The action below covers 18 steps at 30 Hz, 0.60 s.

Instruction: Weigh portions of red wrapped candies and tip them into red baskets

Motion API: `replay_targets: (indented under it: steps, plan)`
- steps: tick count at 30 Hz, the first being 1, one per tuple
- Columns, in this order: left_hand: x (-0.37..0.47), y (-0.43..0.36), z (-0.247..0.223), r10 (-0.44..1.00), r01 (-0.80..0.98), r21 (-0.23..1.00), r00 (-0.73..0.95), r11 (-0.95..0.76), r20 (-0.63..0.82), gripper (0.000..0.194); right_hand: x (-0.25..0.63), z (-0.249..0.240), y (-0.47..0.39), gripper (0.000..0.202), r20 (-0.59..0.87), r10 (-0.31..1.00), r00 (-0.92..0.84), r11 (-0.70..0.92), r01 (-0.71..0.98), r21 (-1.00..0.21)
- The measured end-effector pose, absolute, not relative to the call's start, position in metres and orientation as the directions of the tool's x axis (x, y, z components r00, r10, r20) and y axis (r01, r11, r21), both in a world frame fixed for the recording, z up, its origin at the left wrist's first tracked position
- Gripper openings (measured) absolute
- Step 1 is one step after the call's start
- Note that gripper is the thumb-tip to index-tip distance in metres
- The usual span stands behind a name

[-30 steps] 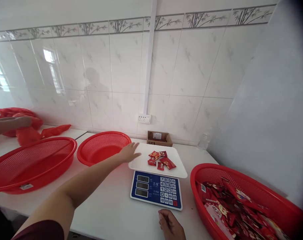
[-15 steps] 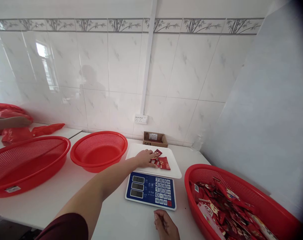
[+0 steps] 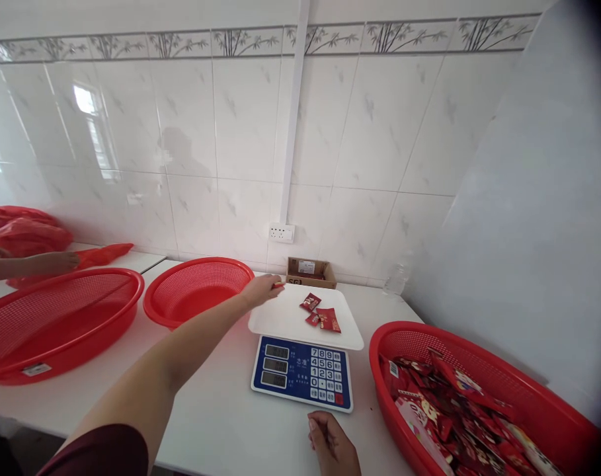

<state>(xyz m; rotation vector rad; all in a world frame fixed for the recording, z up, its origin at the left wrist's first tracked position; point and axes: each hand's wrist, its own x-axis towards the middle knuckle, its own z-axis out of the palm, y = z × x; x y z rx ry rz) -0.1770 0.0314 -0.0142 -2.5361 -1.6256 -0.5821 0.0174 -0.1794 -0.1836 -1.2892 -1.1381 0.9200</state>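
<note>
White wall tiles (image 3: 250, 125) with a bamboo-pattern border (image 3: 245, 43) stand behind a white worktop (image 3: 215, 416). On it sits a blue-faced scale (image 3: 303, 374) marked 志准, its keypad (image 3: 322, 370) numbered 0 to 9; figures on the three displays (image 3: 275, 365) are not legible. Three red packets (image 3: 328, 320) lie grouped on the white pan (image 3: 275, 318), their pale lettering too small to read. Left hand (image 3: 261, 291), at the pan's far left edge: fingers clamped on a small red-orange packet (image 3: 279, 285). Right hand (image 3: 332, 443), just in front of the scale: fingers curled together. Right of the scale, a red basket (image 3: 379, 370) holds many wrapped packets, one showing a barcode (image 3: 393, 369). Behind the pan, a cardboard box (image 3: 291, 281) reads "SG", partly hidden; its white label (image 3: 307, 267) is illegible. Far left, another red basket (image 3: 82, 344) bears a white sticker (image 3: 36, 369), likewise unreadable.
</note>
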Motion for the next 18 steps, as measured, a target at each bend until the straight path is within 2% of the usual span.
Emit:
replay_targets:
  steps: [4,8,12,15,18]
  plan:
    - [-0.232,0.030,0.003,0.919,0.949,0.180,0.185,-0.259,0.347,0.029,0.019,-0.178,-0.181,0.039,0.098,0.976,0.197,0.082,0.090,-0.993]
    - [-0.278,0.018,0.005,0.965,0.978,0.196,0.019,-0.072,0.260,0.032,0.020,-0.175,-0.183,0.039,0.089,0.978,0.190,0.073,0.089,-0.993]
    - [-0.293,0.009,-0.005,0.981,0.982,0.179,-0.088,0.056,0.175,0.048,0.019,-0.176,-0.183,0.041,0.088,0.977,0.192,0.071,0.093,-0.993]
    - [-0.275,0.013,-0.008,0.985,0.986,0.167,-0.050,0.022,0.166,0.056,0.019,-0.178,-0.182,0.043,0.096,0.973,0.210,0.076,0.101,-0.992]
    - [-0.230,0.021,-0.011,0.978,0.977,0.167,0.105,-0.135,0.178,0.055,0.018,-0.178,-0.182,0.043,0.100,0.971,0.219,0.077,0.113,-0.991]
